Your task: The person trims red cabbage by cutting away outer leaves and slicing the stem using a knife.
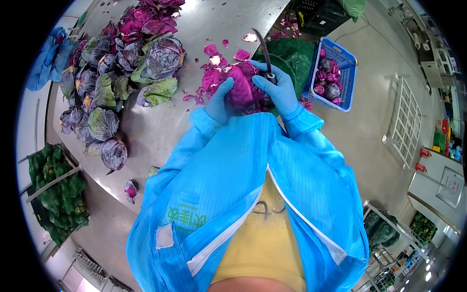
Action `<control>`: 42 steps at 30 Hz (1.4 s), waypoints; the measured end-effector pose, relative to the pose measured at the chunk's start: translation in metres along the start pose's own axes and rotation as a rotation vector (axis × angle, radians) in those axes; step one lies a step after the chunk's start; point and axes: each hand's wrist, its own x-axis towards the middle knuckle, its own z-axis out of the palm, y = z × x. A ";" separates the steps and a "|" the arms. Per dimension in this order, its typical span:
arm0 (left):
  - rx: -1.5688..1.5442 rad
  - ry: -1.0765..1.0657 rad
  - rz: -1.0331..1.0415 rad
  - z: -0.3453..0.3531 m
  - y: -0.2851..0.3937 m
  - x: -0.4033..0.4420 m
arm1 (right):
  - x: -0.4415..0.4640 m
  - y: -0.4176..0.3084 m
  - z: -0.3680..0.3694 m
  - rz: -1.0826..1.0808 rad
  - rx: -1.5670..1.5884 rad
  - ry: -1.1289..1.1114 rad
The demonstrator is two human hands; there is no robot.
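Note:
Close in front of my body, a peeled bright purple red cabbage [239, 90] sits at the table's near edge among torn leaves. My left hand [220, 103], in a blue glove, grips its left side with the thumb on top. My right hand [281, 92], also gloved, holds a knife [265, 53] whose dark curved blade points up and away from me. That hand's thumb reaches toward the cabbage's right side; whether it touches, I cannot tell. Loose purple leaves [212, 78] lie just beyond and left of the cabbage. The undersides of both hands are hidden.
Unpeeled red cabbages [104, 90] are heaped on the left of the metal table [160, 124], with stripped leaves [141, 22] behind. A blue basket [348, 73] of red cabbages stands on the floor at right, beside a green sack [292, 56]. Black crates [321, 17] are farther back.

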 end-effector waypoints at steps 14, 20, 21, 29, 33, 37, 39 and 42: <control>0.004 0.079 0.268 0.009 -0.005 0.002 | -0.004 0.015 0.003 -0.060 -0.097 0.000; -0.073 0.110 0.298 0.004 -0.006 0.006 | -0.001 0.026 0.002 -0.252 -0.472 0.033; -0.047 0.169 0.314 0.006 -0.006 0.005 | -0.002 0.027 0.004 -0.353 -0.555 0.102; 0.372 0.123 0.568 0.004 -0.015 0.008 | -0.006 0.048 -0.004 -0.722 -1.063 0.232; 0.709 0.204 0.821 0.009 -0.018 0.007 | -0.008 0.046 -0.003 -0.761 -1.019 0.272; 0.170 0.168 0.496 0.009 -0.012 0.006 | -0.010 0.028 0.006 -0.717 -0.694 0.361; 0.155 0.292 0.413 0.011 -0.013 0.001 | -0.010 0.007 0.002 -0.679 -0.728 0.347; 0.076 0.249 0.309 -0.006 -0.016 0.005 | -0.005 0.000 -0.004 -0.536 -0.711 0.423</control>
